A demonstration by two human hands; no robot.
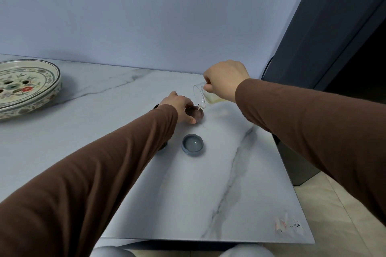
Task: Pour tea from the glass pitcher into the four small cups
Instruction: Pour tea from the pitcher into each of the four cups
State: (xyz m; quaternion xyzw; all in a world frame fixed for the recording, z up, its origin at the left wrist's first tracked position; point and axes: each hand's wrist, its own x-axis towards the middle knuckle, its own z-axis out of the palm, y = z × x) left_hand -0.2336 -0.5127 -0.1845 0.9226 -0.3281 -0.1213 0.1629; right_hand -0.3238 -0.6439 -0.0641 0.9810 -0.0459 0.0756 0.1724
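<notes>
Right hand: closed in a fist around the clear glass pitcher, gripping it from behind and above. Pitcher raised off the pale grey marble-pattern tabletop and tilted steeply to the left, mouth facing the camera's left, pale yellow tea pooled in the lower rear part of the body. Thin stream of tea running from the spout down into the small reddish-brown cup directly below.

Left hand: fingers curled loosely around the far and left side of the reddish-brown cup, thumb tip resting at the near rim — a light steadying hold, hand partly open, cup standing on the tabletop.

Small blue-grey glazed cup: upright on the tabletop, nearer the camera than the reddish-brown cup and apart from it, with a highlight inside the bowl; whether it holds liquid cannot be told. Two further dark cups mostly hidden — one just showing behind the left wrist, another peeking from under the left forearm, left of the blue-grey cup. Contents of both not visible.

Both forearms in long brown sleeves. Large round floral-painted ceramic tray with drain holes at the far left of the tabletop, well apart from the cups. Plain pale wall behind; dark panel at the right.
</notes>
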